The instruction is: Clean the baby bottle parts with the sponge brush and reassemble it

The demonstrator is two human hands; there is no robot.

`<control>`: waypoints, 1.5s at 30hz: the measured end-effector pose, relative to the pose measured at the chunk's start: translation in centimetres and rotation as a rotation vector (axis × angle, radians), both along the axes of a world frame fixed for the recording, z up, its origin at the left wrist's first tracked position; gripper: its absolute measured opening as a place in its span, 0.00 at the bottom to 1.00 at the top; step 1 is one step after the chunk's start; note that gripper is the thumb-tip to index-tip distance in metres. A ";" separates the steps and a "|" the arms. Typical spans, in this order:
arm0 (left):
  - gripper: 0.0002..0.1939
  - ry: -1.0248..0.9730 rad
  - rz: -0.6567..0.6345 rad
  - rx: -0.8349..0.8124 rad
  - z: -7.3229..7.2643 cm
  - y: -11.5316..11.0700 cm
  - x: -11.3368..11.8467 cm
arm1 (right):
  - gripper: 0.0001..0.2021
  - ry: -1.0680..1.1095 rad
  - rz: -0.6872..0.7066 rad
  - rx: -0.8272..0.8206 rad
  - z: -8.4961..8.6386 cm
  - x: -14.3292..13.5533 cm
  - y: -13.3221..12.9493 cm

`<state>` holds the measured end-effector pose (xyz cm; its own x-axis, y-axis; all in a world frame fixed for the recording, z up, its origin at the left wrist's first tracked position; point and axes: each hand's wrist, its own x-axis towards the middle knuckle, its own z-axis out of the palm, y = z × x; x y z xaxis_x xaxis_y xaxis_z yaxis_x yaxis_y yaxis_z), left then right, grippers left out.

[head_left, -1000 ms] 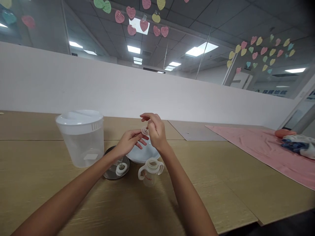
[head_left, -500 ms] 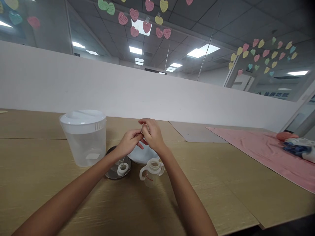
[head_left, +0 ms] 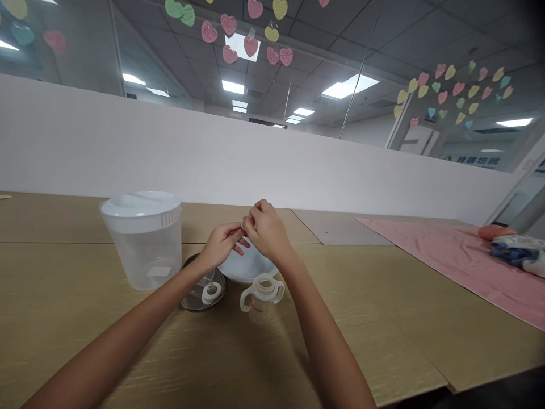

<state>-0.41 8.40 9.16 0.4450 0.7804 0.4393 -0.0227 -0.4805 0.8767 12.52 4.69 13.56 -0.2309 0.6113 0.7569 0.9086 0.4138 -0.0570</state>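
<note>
Both hands meet over a white bowl (head_left: 247, 268), fingertips pinched around a small whitish piece (head_left: 243, 224) mostly hidden by the fingers. My left hand (head_left: 220, 244) grips it from the left, its lower fingers loosely curled. From the right, my right hand (head_left: 268, 232) closes on it with thumb and bent fingers. Below the bowl stands a clear baby bottle (head_left: 259, 309), uncapped, with a white two-handled collar around its neck. A dark round tray (head_left: 191, 300) lies under my left forearm, holding a white bottle ring with a nipple (head_left: 212, 292).
A clear plastic bucket (head_left: 149, 255) with a white lid stands on the left. To the right, a pink cloth (head_left: 447, 255) covers part of the wooden table (head_left: 366, 318), with an orange item and bundled fabric on it. A white partition (head_left: 255, 165) rises behind.
My right hand has turned and shifted slightly to the right, its raised fingers now curled in. My left hand moved slightly to the left. The bottle and tray stay put.
</note>
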 end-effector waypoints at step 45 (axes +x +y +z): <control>0.18 0.086 -0.001 0.046 -3.9 2.5 0.5 | 0.07 0.105 0.032 0.392 3.6 1.7 -3.7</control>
<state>0.12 10.93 5.22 0.4832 0.7599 0.4348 0.0508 -0.5201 0.8526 14.21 1.00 17.19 -0.1547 0.2654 0.9516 0.8924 0.4508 0.0193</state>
